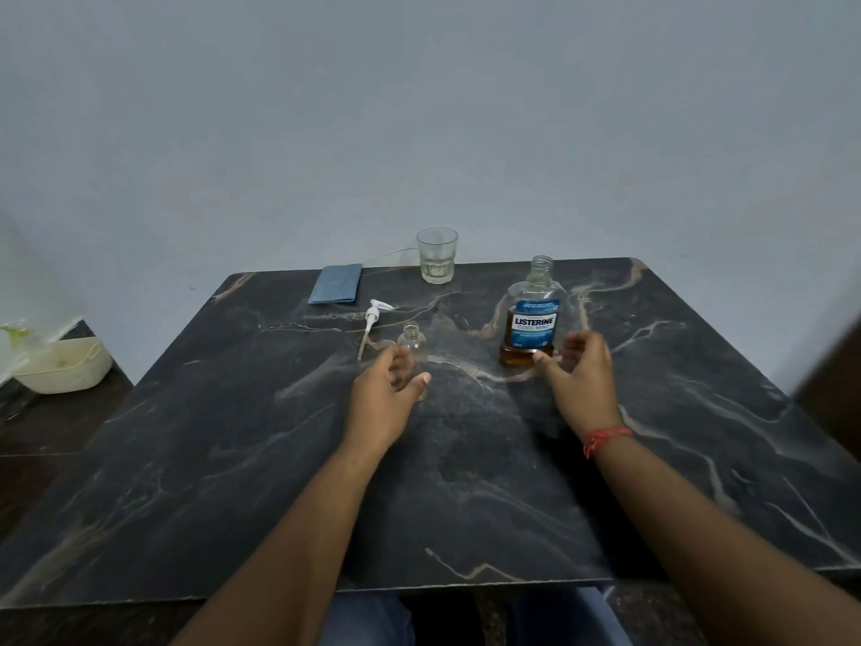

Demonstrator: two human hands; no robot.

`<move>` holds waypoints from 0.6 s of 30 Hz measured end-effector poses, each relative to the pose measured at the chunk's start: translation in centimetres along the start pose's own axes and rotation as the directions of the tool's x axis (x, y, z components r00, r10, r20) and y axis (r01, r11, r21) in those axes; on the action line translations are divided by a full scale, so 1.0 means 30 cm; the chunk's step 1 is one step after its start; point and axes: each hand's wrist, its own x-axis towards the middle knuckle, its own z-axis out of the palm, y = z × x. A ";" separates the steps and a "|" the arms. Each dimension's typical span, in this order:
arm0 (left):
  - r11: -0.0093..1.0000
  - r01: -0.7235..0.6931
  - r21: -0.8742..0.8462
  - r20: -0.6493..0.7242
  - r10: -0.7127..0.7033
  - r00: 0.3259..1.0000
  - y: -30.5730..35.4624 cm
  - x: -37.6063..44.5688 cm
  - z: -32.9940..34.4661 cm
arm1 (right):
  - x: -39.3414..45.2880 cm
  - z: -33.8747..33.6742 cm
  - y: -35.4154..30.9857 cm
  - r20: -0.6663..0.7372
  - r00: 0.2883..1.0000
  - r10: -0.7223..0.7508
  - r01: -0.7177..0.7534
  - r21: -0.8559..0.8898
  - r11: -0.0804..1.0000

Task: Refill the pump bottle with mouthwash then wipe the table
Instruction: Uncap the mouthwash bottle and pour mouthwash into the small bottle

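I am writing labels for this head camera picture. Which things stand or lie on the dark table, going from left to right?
Blue cloth → white pump head → small clear pump bottle → drinking glass → mouthwash bottle. The left hand is by the pump bottle, the right hand by the mouthwash bottle.

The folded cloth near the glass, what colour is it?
Blue; the cloth shows best in the head view, the only one.

Black veined table (466, 482), blue cloth (336, 283), amber mouthwash bottle (533, 314)
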 end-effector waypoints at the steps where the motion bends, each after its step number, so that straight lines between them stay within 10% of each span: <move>1: 1.000 -0.003 -0.006 0.001 0.003 1.000 -0.001 0.004 0.008 | 0.025 -0.008 0.010 0.014 0.999 0.035 -0.036 0.047 0.998; 18: 0.998 0.003 -0.068 0.008 -0.003 1.000 -0.025 -0.001 0.026 | 0.165 0.037 0.016 0.457 0.889 0.029 -0.221 0.372 0.901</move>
